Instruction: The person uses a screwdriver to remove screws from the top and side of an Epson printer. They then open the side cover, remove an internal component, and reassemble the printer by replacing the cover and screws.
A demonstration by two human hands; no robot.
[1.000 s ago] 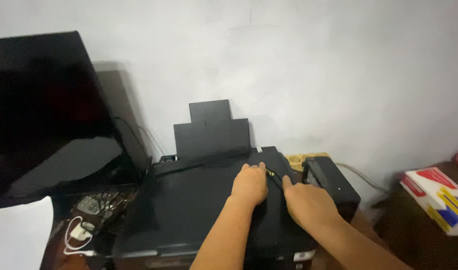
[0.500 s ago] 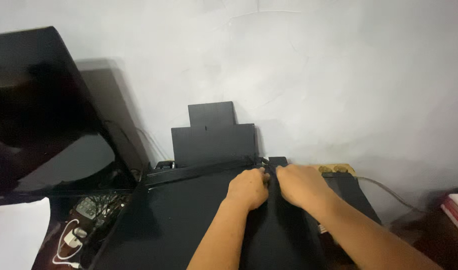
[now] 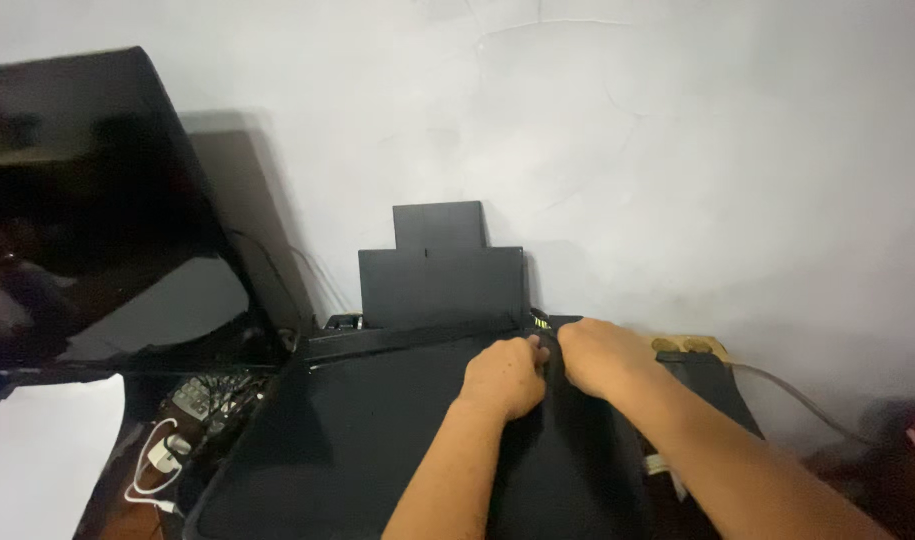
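Both hands — left (image 3: 503, 377), right (image 3: 603, 357) — curled, pinching printer (image 3: 348, 440) cover.

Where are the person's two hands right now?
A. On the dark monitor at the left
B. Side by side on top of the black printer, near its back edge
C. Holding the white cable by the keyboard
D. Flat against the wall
B: the left hand and right hand rest close together on the black printer, just in front of its upright paper tray.
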